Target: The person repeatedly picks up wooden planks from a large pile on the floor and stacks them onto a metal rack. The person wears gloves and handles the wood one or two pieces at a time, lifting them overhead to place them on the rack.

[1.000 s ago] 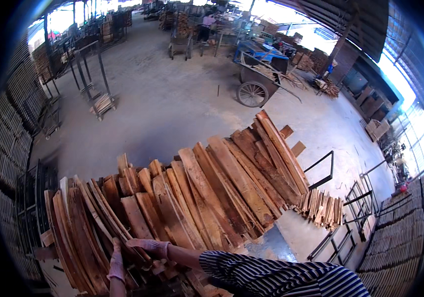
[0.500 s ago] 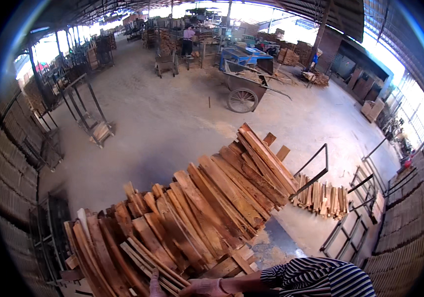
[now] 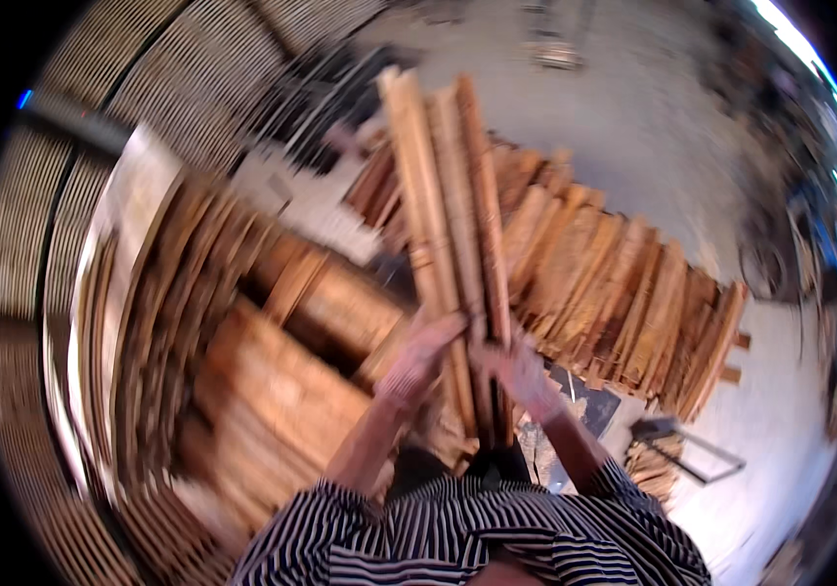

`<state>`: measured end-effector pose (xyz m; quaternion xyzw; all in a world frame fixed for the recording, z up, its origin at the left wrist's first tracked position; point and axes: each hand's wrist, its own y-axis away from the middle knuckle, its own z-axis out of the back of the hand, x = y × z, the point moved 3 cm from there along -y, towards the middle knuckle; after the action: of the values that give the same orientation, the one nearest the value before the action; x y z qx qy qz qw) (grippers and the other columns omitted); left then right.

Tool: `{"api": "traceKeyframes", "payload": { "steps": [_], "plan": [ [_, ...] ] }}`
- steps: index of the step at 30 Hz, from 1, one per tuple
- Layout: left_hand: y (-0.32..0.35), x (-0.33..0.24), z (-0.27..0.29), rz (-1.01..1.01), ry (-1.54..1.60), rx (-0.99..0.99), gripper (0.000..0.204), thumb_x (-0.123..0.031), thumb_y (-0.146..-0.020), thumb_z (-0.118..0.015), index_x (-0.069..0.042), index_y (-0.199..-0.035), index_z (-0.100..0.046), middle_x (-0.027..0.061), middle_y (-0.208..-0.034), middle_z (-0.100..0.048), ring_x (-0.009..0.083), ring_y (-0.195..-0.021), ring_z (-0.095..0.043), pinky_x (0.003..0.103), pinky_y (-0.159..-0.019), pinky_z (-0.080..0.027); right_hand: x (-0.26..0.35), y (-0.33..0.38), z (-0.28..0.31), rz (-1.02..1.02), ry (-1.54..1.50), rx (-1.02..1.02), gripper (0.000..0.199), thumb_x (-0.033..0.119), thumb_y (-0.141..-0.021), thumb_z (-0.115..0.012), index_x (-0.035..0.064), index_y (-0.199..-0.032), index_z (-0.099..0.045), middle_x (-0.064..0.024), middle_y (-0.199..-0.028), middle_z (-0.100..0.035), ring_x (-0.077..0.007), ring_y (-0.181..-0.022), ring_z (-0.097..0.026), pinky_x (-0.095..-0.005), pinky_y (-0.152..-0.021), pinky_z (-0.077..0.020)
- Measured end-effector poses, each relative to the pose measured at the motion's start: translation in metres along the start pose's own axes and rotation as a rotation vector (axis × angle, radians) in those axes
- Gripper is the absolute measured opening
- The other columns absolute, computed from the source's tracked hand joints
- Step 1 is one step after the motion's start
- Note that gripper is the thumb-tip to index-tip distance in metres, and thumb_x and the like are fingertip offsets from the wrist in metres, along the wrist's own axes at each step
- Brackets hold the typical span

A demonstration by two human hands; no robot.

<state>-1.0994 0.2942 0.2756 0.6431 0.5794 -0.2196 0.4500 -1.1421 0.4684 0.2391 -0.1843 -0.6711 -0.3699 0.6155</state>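
A bundle of several long, narrow wooden boards (image 3: 416, 205) stands lengthwise before my chest, its ends fanned slightly apart at the far side. My left hand (image 3: 418, 359) is closed on the bundle's left edge. On the opposite edge, my right hand (image 3: 524, 376) grips the boards, fingers bent round them. Motion smears both hands a little. Beyond and to the right of the bundle lies a long row of rough boards (image 3: 594, 278), laid side by side. The bundle hides part of that row.
Close on my left is a large stack of wooden boards (image 3: 272, 376), with curved-looking layers at its far side. Slatted wood stacks (image 3: 184, 73) rise behind it. A metal frame (image 3: 697, 454) stands at lower right beside short wood pieces (image 3: 653, 469). Farther right is a wheeled cart (image 3: 768, 259).
My view has swung left, bringing the large board stack into sight. The boards my hands were at by the row's near end are now lifted off and held between both hands.
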Motion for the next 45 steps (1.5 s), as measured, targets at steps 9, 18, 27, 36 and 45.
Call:
{"api": "traceKeyframes", "payload": {
  "steps": [9,18,27,36,45],
  "plan": [
    [0.085,-0.137,0.078,-0.493,-0.080,-0.313,0.089,-0.025,-0.076,-0.093,-0.004,-0.147,-0.043,0.0109,-0.117,-0.070,0.0215,-0.101,-0.069,0.036,-0.095,-0.057,0.102,-0.052,-0.137,0.251,-0.146,0.108,0.110,0.012,-0.071,-0.091,0.0060,-0.159,-0.025,-0.0163,-0.146,-0.055,-0.0259,-0.133,-0.056,-0.0378,-0.113,-0.0453],
    [0.085,-0.145,0.184,-0.552,-0.305,-0.368,0.091,-0.020,-0.070,-0.095,-0.006,-0.146,-0.047,0.0064,-0.132,-0.065,0.0202,-0.120,-0.063,0.040,-0.103,-0.054,0.082,-0.190,-0.219,0.460,0.037,0.408,0.105,0.016,-0.075,-0.091,0.0029,-0.158,-0.027,-0.0185,-0.145,-0.052,-0.0290,-0.133,-0.050,-0.0404,-0.116,-0.0407],
    [0.101,-0.141,0.188,-0.579,0.359,-0.699,0.048,-0.043,-0.095,-0.073,-0.012,-0.132,-0.064,0.0066,-0.120,-0.070,0.0265,-0.110,-0.068,0.043,-0.095,-0.057,0.161,-0.148,-0.222,0.693,0.302,0.311,0.116,0.032,-0.076,-0.085,-0.0011,-0.162,-0.016,-0.0302,-0.148,-0.050,-0.0389,-0.135,-0.055,-0.0401,-0.112,-0.0451],
    [0.194,-0.031,0.221,-0.362,0.530,-0.771,0.066,-0.056,-0.098,-0.061,-0.009,-0.144,-0.050,0.0192,-0.125,-0.067,0.0368,-0.104,-0.069,0.052,-0.094,-0.059,0.043,-0.124,-0.236,0.027,0.869,0.238,0.097,0.062,-0.084,-0.074,0.0350,-0.164,-0.027,-0.0295,-0.157,-0.041,-0.0361,-0.126,-0.062,-0.0453,-0.094,-0.0571],
    [0.222,0.002,0.243,-0.260,0.417,-0.923,0.071,-0.069,-0.098,-0.053,-0.007,-0.132,-0.057,0.0144,-0.115,-0.070,0.0335,-0.098,-0.068,0.047,-0.089,-0.058,-0.015,-0.124,-0.288,0.322,1.048,0.021,0.083,0.068,-0.096,-0.052,0.0260,-0.164,-0.028,-0.0269,-0.165,-0.028,-0.0466,-0.150,-0.031,-0.0590,-0.119,-0.0312]
  ]
}}
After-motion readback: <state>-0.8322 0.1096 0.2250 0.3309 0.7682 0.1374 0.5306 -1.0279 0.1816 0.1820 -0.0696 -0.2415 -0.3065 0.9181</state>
